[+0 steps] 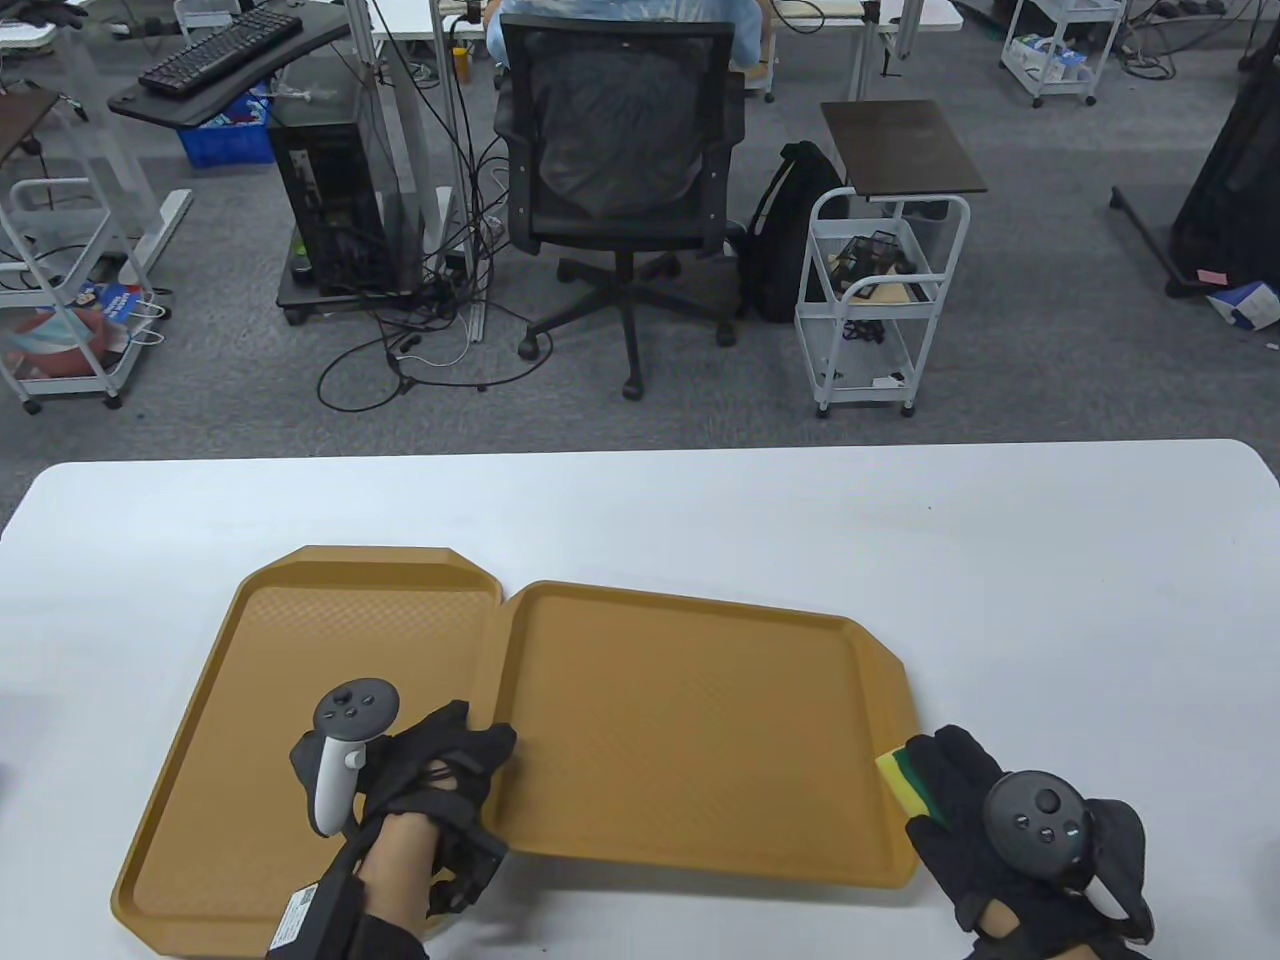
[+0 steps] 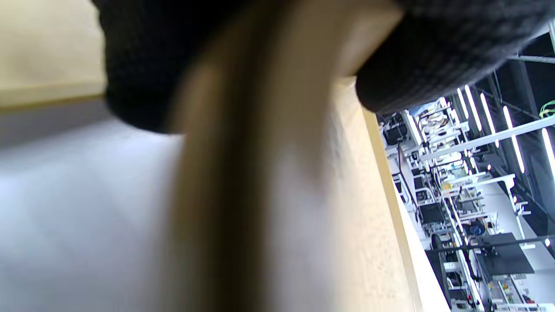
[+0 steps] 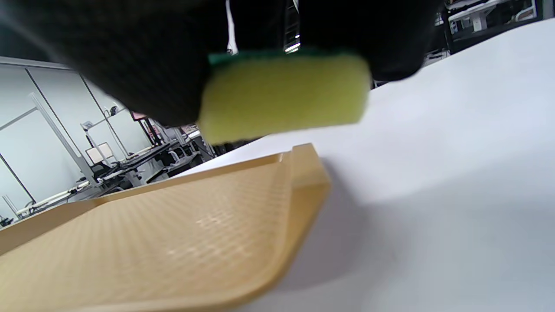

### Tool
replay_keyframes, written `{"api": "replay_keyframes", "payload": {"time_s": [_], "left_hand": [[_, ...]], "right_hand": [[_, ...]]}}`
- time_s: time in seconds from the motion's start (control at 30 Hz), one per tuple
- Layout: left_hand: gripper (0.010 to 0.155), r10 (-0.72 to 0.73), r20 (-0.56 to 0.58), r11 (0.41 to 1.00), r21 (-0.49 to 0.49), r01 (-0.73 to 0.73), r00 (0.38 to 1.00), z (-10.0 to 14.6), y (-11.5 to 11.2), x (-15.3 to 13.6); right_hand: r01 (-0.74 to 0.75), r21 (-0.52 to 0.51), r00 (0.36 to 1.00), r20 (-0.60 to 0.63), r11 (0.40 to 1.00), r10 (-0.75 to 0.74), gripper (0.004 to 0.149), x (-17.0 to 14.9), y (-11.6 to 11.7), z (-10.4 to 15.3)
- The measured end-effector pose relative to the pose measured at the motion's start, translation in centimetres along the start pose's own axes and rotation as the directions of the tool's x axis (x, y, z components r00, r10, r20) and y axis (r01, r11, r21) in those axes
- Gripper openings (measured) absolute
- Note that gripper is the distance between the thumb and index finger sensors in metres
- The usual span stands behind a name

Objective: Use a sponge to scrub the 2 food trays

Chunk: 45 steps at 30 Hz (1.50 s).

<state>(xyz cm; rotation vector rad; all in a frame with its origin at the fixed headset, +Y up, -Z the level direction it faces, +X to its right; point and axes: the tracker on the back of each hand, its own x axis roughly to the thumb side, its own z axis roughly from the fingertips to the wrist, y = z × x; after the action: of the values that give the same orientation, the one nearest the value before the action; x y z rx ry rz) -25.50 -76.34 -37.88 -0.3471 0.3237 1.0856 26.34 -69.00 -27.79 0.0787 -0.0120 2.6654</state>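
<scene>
We see a white bench (image 1: 640, 500) with rounded far corners, and on its near half two tan food trays side by side. The left tray (image 1: 260, 650) runs from the near left toward the middle, and the right tray (image 1: 700, 720) lies skewed, its left rim overlapping the left tray's right edge. Our left hand (image 1: 440, 780) sits at that seam, its grip closed around the right tray's rim; the left wrist view shows dark gloved fingers (image 2: 433, 52) on either side of a blurred tan edge. Our right hand (image 1: 1000, 810) is at the near right corner of the right tray, its grip holding a yellow and green sponge (image 1: 905, 780), which the right wrist view shows raised just above the tray's corner and the bench, not touching either. Beyond the bench lies grey carpet with a black office chair (image 1: 625, 150) in the middle, a person seated past it, a computer tower (image 1: 330, 200) and loose cables to the left, a black backpack (image 1: 790, 230) and a white wire cart (image 1: 880, 300) to the right.
</scene>
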Motion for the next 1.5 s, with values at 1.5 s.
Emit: {"api": "replay_keyframes", "payload": {"time_s": [1.5], "left_hand": [[0.075,-0.623,-0.382,0.575,0.369,0.730,0.683,-14.2,-4.0,9.2]], "right_hand": [[-0.033,-0.024,0.996,-0.083,0.999,0.031,0.068,-2.1,-0.5,-0.1]]}}
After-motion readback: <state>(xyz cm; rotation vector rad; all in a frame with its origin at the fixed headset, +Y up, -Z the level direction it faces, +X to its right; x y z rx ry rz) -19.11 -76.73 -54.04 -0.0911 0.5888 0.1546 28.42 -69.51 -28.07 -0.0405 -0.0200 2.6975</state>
